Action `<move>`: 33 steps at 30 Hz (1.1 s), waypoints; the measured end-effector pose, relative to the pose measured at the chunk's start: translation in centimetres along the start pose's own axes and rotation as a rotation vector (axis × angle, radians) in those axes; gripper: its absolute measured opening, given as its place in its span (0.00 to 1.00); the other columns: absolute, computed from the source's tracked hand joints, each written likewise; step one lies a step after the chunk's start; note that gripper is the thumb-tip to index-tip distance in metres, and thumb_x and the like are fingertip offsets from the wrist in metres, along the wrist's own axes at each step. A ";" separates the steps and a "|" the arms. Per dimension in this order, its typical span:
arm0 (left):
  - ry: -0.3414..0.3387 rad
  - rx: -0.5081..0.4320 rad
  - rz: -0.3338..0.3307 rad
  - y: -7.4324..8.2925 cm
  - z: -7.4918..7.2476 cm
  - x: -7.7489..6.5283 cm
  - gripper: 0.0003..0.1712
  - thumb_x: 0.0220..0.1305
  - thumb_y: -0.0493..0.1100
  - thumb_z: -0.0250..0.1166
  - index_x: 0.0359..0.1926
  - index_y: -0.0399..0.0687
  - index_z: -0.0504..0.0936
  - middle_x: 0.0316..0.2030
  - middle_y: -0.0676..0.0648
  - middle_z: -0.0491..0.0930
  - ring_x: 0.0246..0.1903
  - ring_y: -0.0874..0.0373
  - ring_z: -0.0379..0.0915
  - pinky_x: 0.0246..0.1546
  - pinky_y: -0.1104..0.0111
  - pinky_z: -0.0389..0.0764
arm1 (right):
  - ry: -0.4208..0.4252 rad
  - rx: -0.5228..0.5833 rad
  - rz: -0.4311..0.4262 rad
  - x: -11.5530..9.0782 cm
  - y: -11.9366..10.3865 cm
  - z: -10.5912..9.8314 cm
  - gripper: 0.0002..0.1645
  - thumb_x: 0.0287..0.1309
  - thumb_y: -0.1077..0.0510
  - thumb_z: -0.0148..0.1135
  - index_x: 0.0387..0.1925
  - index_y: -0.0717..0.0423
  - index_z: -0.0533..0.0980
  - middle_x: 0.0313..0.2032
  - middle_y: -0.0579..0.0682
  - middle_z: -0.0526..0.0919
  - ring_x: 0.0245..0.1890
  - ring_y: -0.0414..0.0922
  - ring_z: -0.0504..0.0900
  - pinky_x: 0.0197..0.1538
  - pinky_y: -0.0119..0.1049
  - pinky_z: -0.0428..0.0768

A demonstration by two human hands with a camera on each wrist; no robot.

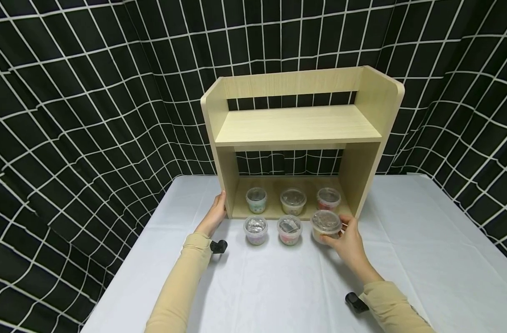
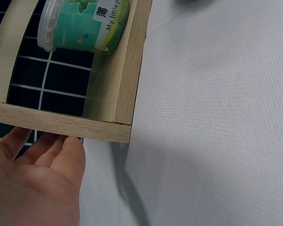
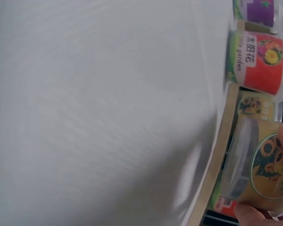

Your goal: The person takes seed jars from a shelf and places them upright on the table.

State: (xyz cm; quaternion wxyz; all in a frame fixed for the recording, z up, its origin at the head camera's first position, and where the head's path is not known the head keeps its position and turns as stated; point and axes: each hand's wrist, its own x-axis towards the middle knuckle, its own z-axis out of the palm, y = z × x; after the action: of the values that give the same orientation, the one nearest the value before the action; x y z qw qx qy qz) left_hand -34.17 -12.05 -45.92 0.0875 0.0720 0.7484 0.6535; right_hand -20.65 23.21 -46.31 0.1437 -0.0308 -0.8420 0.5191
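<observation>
Pinching one sunflower-labelled tub point(image 1: 325, 226) between thumb and fingers of the right grip point(image 1: 350, 243). Held just in front of the lower shelf point(image 1: 273, 194), near its right end; too unclear to tell whether lifted or touching the white worktop point(image 1: 278, 286). Resting the outstretched fingers of the left grip point(image 1: 213, 215) against the outer left side of one wooden shelf unit point(image 1: 297, 127), built with two levels. Standing on the worktop, left of the held tub: two more, one with a red-labelled side point(image 1: 289, 236), one with a purple-labelled side point(image 1: 256, 236). Lined up behind on the lower shelf: three, from left a green-labelled tub point(image 1: 256, 203), a yellow-labelled tub point(image 1: 292, 207) and a second red-labelled tub point(image 1: 327, 201). Counting six in all, each clear-lidded. Surrounded by black, white-gridded cloth point(image 1: 91, 92).
</observation>
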 end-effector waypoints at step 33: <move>0.018 0.014 0.008 0.0 0.1 0.1 0.46 0.65 0.70 0.33 0.69 0.39 0.43 0.66 0.34 0.47 0.65 0.42 0.46 0.65 0.57 0.53 | 0.004 -0.022 0.073 -0.3 0.7 0.4 0.47 0.41 0.72 0.71 0.56 0.74 0.49 0.55 0.71 0.58 0.57 0.66 0.63 0.60 0.52 0.65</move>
State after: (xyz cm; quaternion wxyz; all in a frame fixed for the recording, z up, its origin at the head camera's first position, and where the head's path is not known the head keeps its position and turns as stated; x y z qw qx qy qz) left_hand -34.23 -11.93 -45.96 0.0779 0.0698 0.7534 0.6492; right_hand -20.58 23.09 -47.16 0.1260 -0.0639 -0.8456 0.5148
